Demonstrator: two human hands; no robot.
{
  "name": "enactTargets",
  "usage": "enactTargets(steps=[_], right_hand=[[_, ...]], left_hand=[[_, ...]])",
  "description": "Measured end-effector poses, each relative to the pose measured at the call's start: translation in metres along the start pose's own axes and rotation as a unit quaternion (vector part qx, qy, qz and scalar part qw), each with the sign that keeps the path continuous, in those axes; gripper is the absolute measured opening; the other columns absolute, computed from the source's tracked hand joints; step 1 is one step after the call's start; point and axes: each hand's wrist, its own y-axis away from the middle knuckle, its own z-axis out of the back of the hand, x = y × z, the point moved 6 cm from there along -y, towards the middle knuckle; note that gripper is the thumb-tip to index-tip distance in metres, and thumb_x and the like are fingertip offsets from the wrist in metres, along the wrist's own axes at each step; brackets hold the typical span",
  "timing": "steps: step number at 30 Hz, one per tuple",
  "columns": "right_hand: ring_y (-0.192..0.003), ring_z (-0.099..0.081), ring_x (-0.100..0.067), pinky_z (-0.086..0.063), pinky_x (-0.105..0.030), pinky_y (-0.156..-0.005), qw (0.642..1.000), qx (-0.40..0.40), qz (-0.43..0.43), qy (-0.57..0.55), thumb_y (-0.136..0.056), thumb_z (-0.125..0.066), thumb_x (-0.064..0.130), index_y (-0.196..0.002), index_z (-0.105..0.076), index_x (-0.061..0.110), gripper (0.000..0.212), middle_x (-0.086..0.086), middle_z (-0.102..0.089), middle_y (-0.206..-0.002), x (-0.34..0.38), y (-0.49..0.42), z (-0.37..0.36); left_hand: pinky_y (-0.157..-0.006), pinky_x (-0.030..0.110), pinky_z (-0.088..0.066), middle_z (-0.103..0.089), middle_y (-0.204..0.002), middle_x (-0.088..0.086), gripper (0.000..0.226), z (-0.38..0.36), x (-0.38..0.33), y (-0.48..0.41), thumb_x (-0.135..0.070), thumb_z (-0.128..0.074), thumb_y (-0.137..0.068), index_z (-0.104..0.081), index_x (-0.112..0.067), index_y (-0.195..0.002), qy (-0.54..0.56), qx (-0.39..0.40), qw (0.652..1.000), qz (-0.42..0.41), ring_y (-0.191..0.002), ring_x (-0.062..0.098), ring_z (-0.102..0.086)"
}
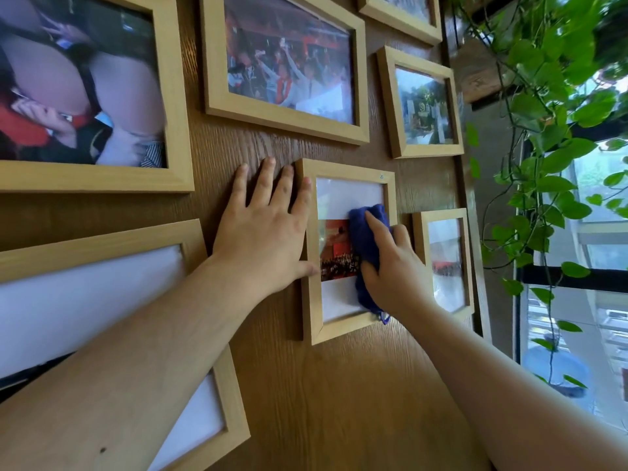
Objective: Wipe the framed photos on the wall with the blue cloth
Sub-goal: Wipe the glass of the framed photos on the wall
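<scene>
Mid-wipe on small frame (346, 249), centre of wood wall (306, 385). Right hand (390, 266) pressing blue cloth (365, 246) flat on the glass, over the right part of the photo; fingers (377, 229) together on top of the cloth, thumb under its lower fold — bunched, not spread. Left hand (265, 239) flat on wall just beside the frame, fingers (261, 185) spread, little finger and thumb touching the frame's left edge, steadying it.

To do this step well, judging from the look of it:
- Keep left hand braced on the frame edge so frame doesn't swing or tilt on its hook.
- Light, even pressure w/ right hand; hard push could shift the frame or flex the glass.
- Sweep full width, top to bottom — white mat above and below photo looks uncovered yet, likewise left strip.
- Open the cloth flatter for more contact; run a fold along inner corners where dust sits.
- Finish w/ wooden rim, esp. top edge.

Others — big frame (85, 96) upper left, wide frame (285, 66) above, narrow frame (445, 260) just right — no way to tell clean or not. Vine (543, 130) hangs near at right; mind elbow.
</scene>
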Motion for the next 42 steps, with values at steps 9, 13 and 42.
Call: enactTargets(steps=[9, 13, 42], right_hand=[[-0.083, -0.052, -0.023, -0.05, -0.036, -0.055, 0.994, 0.045, 0.09, 0.051, -0.081, -0.058, 0.023, -0.14, -0.026, 0.033, 0.067, -0.005, -0.044, -0.119, -0.007, 0.025, -0.003], [-0.079, -0.045, -0.02, -0.039, -0.03, -0.053, 0.997, 0.045, 0.028, 0.057, -0.084, -0.055, 0.022, -0.143, -0.022, 0.035, 0.069, -0.004, -0.041, -0.114, -0.025, 0.027, -0.006], [-0.093, -0.052, -0.021, -0.052, -0.035, -0.065, 0.954, 0.195, 0.195, 0.117, -0.083, -0.053, 0.023, -0.138, -0.028, 0.038, 0.063, -0.003, -0.045, -0.124, 0.005, 0.075, -0.004]], left_hand=[[-0.117, 0.058, 0.001, 0.001, -0.161, 0.015, 0.117, -0.001, 0.001, 0.001, -0.083, -0.042, -0.069, 0.013, -0.015, -0.148, -0.018, 0.007, 1.0, -0.002, -0.146, 0.035, 0.01], [-0.116, 0.058, 0.002, 0.002, -0.161, 0.016, 0.116, 0.0, 0.001, 0.002, -0.083, -0.04, -0.071, 0.013, -0.015, -0.148, -0.021, 0.016, 1.0, -0.004, -0.146, 0.035, 0.012], [-0.116, 0.06, -0.002, 0.0, -0.16, 0.019, 0.119, 0.003, -0.002, 0.001, -0.079, -0.048, -0.071, 0.009, -0.011, -0.148, -0.016, 0.033, 0.999, 0.002, -0.145, 0.038, 0.009]])
